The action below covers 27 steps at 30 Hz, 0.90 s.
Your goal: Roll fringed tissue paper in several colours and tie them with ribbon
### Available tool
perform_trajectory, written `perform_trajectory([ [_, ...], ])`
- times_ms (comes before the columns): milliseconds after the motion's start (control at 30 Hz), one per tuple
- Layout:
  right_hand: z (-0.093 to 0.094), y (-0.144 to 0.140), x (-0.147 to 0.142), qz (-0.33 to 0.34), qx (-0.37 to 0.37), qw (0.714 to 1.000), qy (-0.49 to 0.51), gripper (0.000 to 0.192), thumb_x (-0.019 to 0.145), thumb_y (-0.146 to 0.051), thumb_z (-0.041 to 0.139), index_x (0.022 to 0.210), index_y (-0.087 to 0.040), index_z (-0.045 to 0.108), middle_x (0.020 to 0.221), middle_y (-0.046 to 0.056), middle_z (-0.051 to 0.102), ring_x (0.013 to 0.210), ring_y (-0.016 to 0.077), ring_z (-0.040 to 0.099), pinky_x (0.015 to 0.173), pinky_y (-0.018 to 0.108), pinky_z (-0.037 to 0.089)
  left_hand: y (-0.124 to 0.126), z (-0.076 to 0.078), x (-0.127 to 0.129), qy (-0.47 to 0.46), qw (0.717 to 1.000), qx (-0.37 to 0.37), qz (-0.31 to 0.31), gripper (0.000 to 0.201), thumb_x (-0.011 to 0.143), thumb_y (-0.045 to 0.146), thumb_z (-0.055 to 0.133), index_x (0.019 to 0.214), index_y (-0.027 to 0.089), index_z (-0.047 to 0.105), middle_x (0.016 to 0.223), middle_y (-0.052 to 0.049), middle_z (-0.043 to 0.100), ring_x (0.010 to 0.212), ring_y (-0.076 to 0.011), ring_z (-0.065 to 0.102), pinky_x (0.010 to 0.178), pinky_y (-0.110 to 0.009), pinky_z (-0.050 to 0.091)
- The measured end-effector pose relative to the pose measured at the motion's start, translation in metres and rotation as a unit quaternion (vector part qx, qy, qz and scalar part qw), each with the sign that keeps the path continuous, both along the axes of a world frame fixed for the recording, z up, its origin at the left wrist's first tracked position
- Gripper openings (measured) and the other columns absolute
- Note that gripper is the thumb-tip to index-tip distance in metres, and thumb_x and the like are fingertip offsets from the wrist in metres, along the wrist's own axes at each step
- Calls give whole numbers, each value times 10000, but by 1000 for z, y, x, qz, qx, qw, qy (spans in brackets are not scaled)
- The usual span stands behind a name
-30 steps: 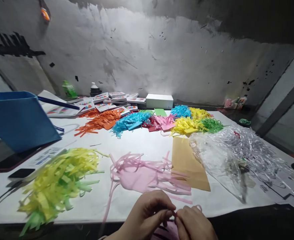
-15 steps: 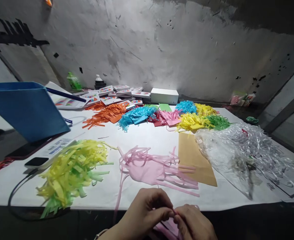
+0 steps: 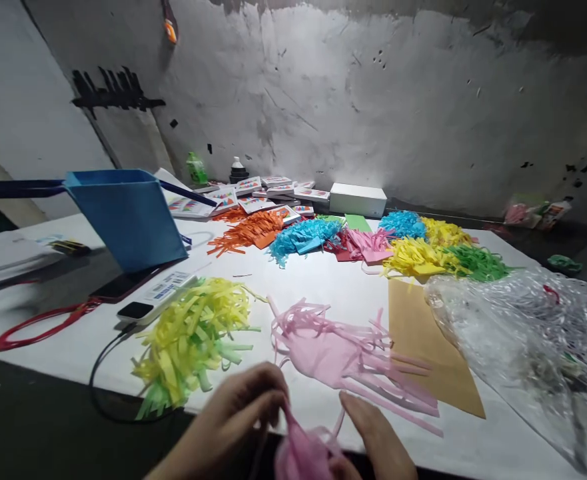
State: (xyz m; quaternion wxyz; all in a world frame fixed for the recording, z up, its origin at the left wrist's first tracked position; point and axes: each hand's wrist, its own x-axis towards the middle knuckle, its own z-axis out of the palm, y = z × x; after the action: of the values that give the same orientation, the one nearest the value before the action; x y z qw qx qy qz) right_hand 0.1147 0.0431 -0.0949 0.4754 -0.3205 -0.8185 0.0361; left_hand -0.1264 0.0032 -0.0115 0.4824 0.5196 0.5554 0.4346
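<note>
My left hand (image 3: 246, 417) is closed in a pinch on the twisted upper end of a pink tissue-paper tassel (image 3: 300, 453) at the front edge of the table. The tassel's lower part runs out of the picture. To its right, my right hand (image 3: 380, 437) has its index finger stretched out and apart from the thumb. Its thumb is at the tassel's side, and a loose pink strip reaches up to the index fingertip. Beyond my hands, a cut pink tissue sheet (image 3: 318, 350) with fringed strips lies flat, some strips over a brown paper sheet (image 3: 433, 347).
A yellow-green fringe bundle (image 3: 193, 333) lies left, beside a white device (image 3: 156, 300) with a black cable. Behind stand a blue bag (image 3: 126, 220), orange tassels (image 3: 250, 230), blue tassels (image 3: 306, 235), yellow tassels (image 3: 420, 257) and a white box (image 3: 358, 200). Clear plastic (image 3: 503, 340) covers the right.
My hands have moved apart, with the left still pinching the pink tissue and the right letting its index finger off the twist. The view has turned left, so the table things appear further right.
</note>
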Motion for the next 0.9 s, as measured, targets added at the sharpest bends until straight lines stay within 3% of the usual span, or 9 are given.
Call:
perform_trajectory([
  [67,-1,16,-12,19,9,998,-54,467,980,-322,528,1411,-142,521,1296,132,674,1194,286,657,948,379,599,9,18,-51,158,976,104,105,308,861,386,574,970,127,701,690,25,706,631,-145,648,579,-194,479],
  [133,-3,34,-28,30,6,992,-125,484,950,-185,507,1429,-114,501,1398,139,603,1285,286,589,1028,428,556,28,40,-102,329,908,170,197,360,844,367,514,996,105,708,778,-6,742,717,-168,681,680,-238,532],
  [267,-14,57,-52,0,-11,980,-198,433,909,-169,543,1331,-88,598,1367,145,628,1264,323,600,1056,519,528,71,69,-151,391,871,205,214,367,911,339,462,1080,98,681,1053,-98,740,958,-235,667,887,-384,541],
  [433,-24,53,-43,9,60,980,-190,339,959,-266,534,1231,-108,662,1263,105,703,1177,267,661,1112,433,472,73,21,-61,408,874,263,23,384,1032,384,379,1167,187,680,1149,-34,728,1078,-185,672,960,-343,526],
  [533,-25,46,-22,23,101,985,-137,349,1004,-333,457,1104,-111,707,1150,87,750,1166,219,665,1218,364,308,62,-25,7,427,820,301,-234,461,983,513,523,1357,248,580,1342,-34,674,1239,-180,602,1119,-298,416],
  [633,-25,43,5,48,163,969,-180,385,1011,-394,467,1113,-112,708,1161,78,750,1178,217,659,1255,383,202,72,-52,29,510,787,274,-213,621,906,591,605,1398,218,544,1410,-98,629,1310,-268,557,1195,-444,315],
  [767,-28,39,33,34,191,948,-251,556,975,-575,511,1211,-100,673,1266,90,704,1185,240,658,1138,375,425,91,-58,17,578,787,211,-49,446,935,314,623,1314,83,584,1401,-275,578,1343,-430,492,1133,-708,221],
  [833,-30,36,37,20,175,955,-240,559,977,-580,503,1208,-100,672,1272,94,700,1177,251,664,1014,372,536,86,-57,16,586,781,211,-36,415,918,223,624,1321,135,574,1436,-226,566,1373,-390,472,1161,-678,208],
  [900,-29,33,36,15,164,961,-223,484,984,-508,524,1199,-103,676,1268,98,701,1167,259,670,965,379,567,72,-57,23,562,777,258,-116,480,876,316,698,1326,207,567,1421,-138,604,1358,-325,501,1186,-577,270],
])
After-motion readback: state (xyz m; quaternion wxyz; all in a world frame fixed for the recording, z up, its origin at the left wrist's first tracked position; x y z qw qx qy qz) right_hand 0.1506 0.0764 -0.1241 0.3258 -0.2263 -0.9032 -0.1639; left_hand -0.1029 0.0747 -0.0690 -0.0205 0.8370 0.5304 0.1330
